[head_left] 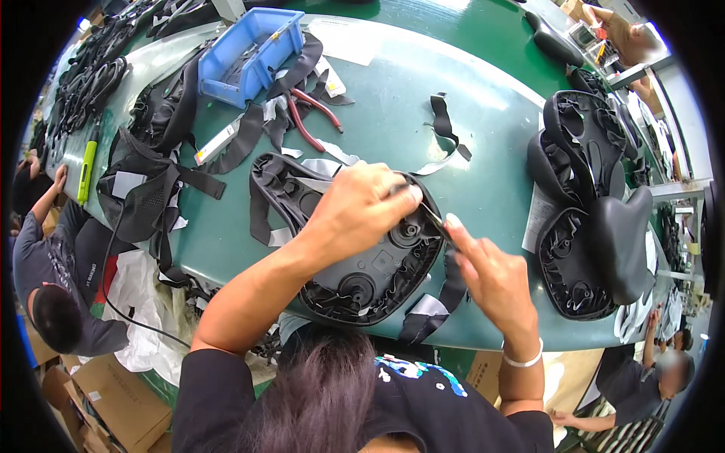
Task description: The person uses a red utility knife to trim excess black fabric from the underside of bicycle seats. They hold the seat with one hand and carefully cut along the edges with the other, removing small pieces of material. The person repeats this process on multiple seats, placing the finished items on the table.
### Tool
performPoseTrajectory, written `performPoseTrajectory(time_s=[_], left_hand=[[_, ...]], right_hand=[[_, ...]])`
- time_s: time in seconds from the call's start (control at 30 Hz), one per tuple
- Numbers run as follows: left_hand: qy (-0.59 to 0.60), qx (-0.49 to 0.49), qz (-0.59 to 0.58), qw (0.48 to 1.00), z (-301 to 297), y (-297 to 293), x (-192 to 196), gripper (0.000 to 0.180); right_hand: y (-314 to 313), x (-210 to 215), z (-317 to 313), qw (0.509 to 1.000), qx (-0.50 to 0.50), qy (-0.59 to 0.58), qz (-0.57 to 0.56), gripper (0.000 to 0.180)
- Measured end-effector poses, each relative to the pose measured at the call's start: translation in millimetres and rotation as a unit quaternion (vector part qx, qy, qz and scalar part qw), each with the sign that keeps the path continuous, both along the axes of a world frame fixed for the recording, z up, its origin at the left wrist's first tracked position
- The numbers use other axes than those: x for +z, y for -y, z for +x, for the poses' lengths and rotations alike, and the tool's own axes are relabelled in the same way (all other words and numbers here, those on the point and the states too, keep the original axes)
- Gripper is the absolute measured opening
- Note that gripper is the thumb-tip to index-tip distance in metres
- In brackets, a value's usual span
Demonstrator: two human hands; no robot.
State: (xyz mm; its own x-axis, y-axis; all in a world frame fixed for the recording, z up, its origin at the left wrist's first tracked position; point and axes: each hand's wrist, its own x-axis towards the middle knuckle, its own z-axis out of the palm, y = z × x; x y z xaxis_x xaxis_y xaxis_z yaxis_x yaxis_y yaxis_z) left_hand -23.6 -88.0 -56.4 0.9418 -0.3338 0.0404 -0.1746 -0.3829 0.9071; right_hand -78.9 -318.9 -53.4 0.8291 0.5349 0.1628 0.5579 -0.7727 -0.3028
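A black bicycle saddle lies underside up on the table in front of me, its cover edge gathered in folds around the rim. My left hand is closed over the saddle's upper part, thumb and fingers pinching black material at the far rim. My right hand is closed at the saddle's right edge. Between my hands runs a thin dark strip-like piece, its near end in my right fingers; whether it is a strip or a tool I cannot make out. Red-handled pliers lie beyond the saddle.
Beyond stands a blue bin. Black cover pieces and a yellow-green cutter lie left. A black strip lies farther off. Several saddles are stacked right. Cardboard boxes stand below left. Other people sit nearby.
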Motion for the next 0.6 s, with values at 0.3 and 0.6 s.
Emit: performPoseTrajectory(time_s=[0.3,0.6], left_hand=[[0.077,0.094,-0.163,0.979,-9.9,-7.6,17.7,0.020],[0.117,0.307,-0.056,0.943,53.4,-34.9,-20.6,0.025]], right_hand=[[-19.1,13.8,-36.6,0.979,-0.172,-0.110,-0.006,0.049],[-34.2,15.5,-49.8,0.979,-0.158,-0.074,-0.106,0.053]])
